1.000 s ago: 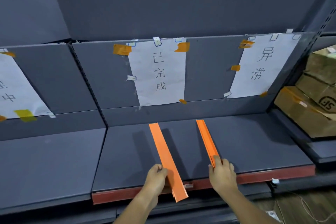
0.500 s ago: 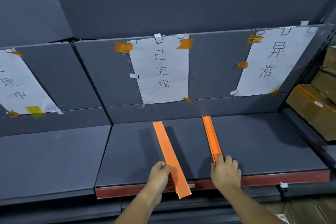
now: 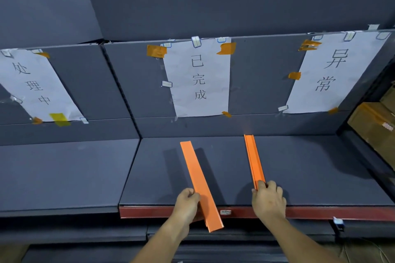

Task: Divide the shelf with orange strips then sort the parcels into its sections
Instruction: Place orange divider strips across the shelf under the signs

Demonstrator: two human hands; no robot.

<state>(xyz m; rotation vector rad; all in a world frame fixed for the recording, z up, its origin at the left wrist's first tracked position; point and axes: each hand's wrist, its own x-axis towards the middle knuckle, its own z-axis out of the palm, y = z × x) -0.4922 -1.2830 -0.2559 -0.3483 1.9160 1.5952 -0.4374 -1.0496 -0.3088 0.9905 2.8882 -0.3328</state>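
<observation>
Two orange strips on the dark shelf [image 3: 320, 166], both in hand, neither yet let go. Right strip [image 3: 254, 160] lying front to back, far end up against the back panel between the middle paper label [image 3: 198, 79] and the right paper label [image 3: 333, 70], near end pinched by the right hand [image 3: 268, 199], fingers curled round it. Left strip [image 3: 199, 181] slanted, far end short of the back panel, near end hanging out past the red front edge [image 3: 310, 212]; gripped at its left side by the left hand [image 3: 188, 203], fingers clenched on it. Dividing step judged roughly half done: right strip close to seated, left one not yet squared and pushed in. No parcels on this shelf; sorting not begun. Brown cartons [image 3: 376, 126] stacked on the neighbouring shelf at far right, possibly the parcels to sort, though cannot tell. Third label [image 3: 36, 85] at left, above the adjoining shelf section.
</observation>
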